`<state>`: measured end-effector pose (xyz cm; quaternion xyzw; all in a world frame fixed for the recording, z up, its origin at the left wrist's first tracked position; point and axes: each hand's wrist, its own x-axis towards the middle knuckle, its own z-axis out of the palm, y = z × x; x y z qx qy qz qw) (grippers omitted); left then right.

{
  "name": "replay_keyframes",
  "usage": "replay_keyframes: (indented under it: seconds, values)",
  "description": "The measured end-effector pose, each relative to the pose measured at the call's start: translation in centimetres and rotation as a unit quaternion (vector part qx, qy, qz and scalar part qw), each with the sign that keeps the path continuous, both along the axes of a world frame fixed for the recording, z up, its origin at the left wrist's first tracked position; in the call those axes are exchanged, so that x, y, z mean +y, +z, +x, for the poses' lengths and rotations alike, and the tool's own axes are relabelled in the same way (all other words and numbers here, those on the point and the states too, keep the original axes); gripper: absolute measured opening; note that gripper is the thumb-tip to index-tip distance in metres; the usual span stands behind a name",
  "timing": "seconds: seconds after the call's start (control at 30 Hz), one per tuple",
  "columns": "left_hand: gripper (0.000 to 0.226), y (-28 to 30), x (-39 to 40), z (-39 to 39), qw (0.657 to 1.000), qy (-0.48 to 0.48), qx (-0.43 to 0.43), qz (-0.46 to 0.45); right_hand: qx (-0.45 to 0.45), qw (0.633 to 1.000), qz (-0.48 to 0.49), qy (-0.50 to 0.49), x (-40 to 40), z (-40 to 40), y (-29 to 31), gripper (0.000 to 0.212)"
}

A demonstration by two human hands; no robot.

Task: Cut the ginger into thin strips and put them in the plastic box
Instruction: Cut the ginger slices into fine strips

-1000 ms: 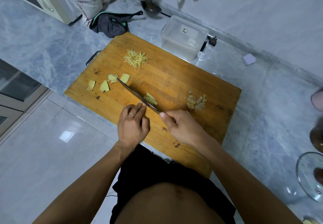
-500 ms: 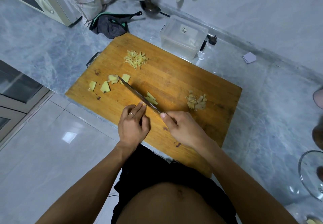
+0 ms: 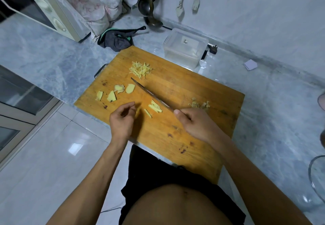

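Plastic box (image 3: 185,48): clear, rectangular, rounded corners, lid on; it stands just past the far edge of my board, and I cannot tell what is inside.
Cutting board (image 3: 184,87): orange wood, stained, on grey marbled counter (image 3: 52,54).
Ginger strips (image 3: 140,68): thin pale-yellow pile at the board's far side.
Fresh strips (image 3: 154,107): few short sticks beside the blade.
Ginger slices (image 3: 117,92): four flat pieces on the left.
Ginger scraps (image 3: 199,104): knobbly bits on the right.
My right hand (image 3: 195,123): clamped round the knife (image 3: 151,93) handle.
My left hand (image 3: 123,118): blurred, fingers curled; whether it pinches a strip I cannot tell.
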<state>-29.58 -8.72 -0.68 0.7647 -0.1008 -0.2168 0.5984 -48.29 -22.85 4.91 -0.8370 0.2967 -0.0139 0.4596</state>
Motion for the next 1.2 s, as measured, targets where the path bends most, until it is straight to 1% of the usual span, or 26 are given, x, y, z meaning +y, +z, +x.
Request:
replay_keyframes:
  seconds: [0.03, 0.07, 0.1, 0.17, 0.2, 0.23, 0.27, 0.3, 0.37, 0.43, 0.5, 0.53, 0.57, 0.63, 0.7, 0.77, 0.8, 0.87, 0.93, 1.0, 1.07, 1.13, 1.2]
  values:
    - [0.020, 0.6, 0.0, 0.4, 1.000, 0.012, 0.000, -0.011, 0.001, 0.999, -0.034, 0.007, -0.1, -0.1, 0.0, 0.041]
    - [0.020, 1.2, 0.1, 0.8, 0.999, 0.026, -0.012, -0.013, 0.012, 0.998, -0.066, 0.015, -0.2, -0.2, 0.0, 0.029]
    - [0.020, 1.6, 0.1, 1.1, 0.998, 0.042, -0.038, -0.005, 0.033, 0.994, -0.105, 0.028, -0.3, -0.3, 0.1, 0.026]
    - [0.019, 2.3, 0.3, 1.8, 0.991, 0.059, -0.117, 0.018, 0.067, 0.978, -0.188, 0.065, -0.5, -0.3, 0.3, 0.048]
    - [0.019, 2.5, 0.4, 2.2, 0.984, 0.046, -0.168, 0.028, 0.073, 0.967, -0.227, 0.088, -0.5, -0.3, 0.2, 0.053]
    - [0.018, 2.7, 0.3, 2.5, 0.975, 0.013, -0.218, 0.041, 0.076, 0.955, -0.265, 0.110, -0.4, -0.5, 0.2, 0.055]
    - [0.017, 2.8, 0.1, 2.8, 0.963, -0.043, -0.259, 0.062, 0.078, 0.943, -0.295, 0.129, -0.3, -0.6, 0.2, 0.056]
    - [0.016, 3.0, -0.3, 2.9, 0.947, -0.117, -0.286, 0.090, 0.070, 0.933, -0.322, 0.143, -0.2, -0.8, -0.2, 0.055]
    - [0.024, 3.4, -1.4, 2.7, 0.903, -0.273, -0.301, 0.141, 0.040, 0.917, -0.361, 0.163, 0.3, -1.2, -0.8, 0.052]
    - [0.034, 3.6, -2.6, 2.5, 0.865, -0.387, -0.278, 0.157, 0.009, 0.905, -0.388, 0.176, 0.7, -1.6, -1.1, 0.050]
    - [0.041, 3.8, -3.7, 2.3, 0.848, -0.448, -0.227, 0.171, -0.008, 0.892, -0.412, 0.186, 1.0, -1.8, -1.2, 0.048]
    - [0.040, 3.9, -4.2, 2.3, 0.847, -0.460, -0.198, 0.178, -0.016, 0.887, -0.422, 0.189, 1.1, -1.9, -1.2, 0.048]
    - [0.035, 3.9, -4.5, 2.3, 0.854, -0.460, -0.167, 0.178, -0.024, 0.881, -0.431, 0.191, 1.1, -2.1, -1.3, 0.047]
    - [0.019, 3.6, -5.1, 2.2, 0.880, -0.434, -0.114, 0.156, -0.031, 0.874, -0.444, 0.193, 1.1, -2.3, -1.2, 0.047]
    - [0.008, 3.3, -5.5, 2.1, 0.902, -0.391, -0.122, 0.139, -0.036, 0.874, -0.448, 0.186, 1.0, -2.5, -1.3, 0.048]
    - [0.007, 2.9, -5.6, 2.3, 0.920, -0.336, -0.151, 0.132, -0.046, 0.884, -0.432, 0.175, 0.9, -2.7, -1.4, 0.048]
    - [0.008, 2.8, -5.5, 2.5, 0.931, -0.302, -0.165, 0.121, -0.044, 0.894, -0.415, 0.163, 0.9, -2.7, -1.3, 0.050]
    - [0.010, 3.3, -4.9, 2.9, 0.949, -0.232, -0.197, 0.084, -0.011, 0.925, -0.353, 0.138, 0.9, -2.9, -1.0, 0.056]
    - [0.010, 4.2, -4.0, 3.0, 0.963, -0.164, -0.211, 0.040, 0.010, 0.949, -0.301, 0.096, 0.9, -3.1, -0.7, 0.058]
    - [0.011, 4.6, -3.0, 3.0, 0.975, -0.105, -0.193, 0.014, 0.020, 0.969, -0.244, 0.033, 0.9, -3.2, -0.5, 0.057]
    - [0.010, 4.1, -2.1, 3.0, 0.985, -0.062, -0.157, 0.023, 0.023, 0.983, -0.180, -0.024, 0.8, -3.1, -0.4, 0.056]
    - [0.010, 2.9, -1.4, 3.0, 0.987, -0.057, -0.135, 0.062, 0.021, 0.990, -0.125, -0.066, 0.5, -2.9, -0.1, 0.053]
    - [0.010, 1.9, -1.3, 2.6, 0.979, -0.116, -0.129, 0.109, 0.008, 0.991, -0.083, -0.103, 0.3, -2.7, 0.1, 0.050]
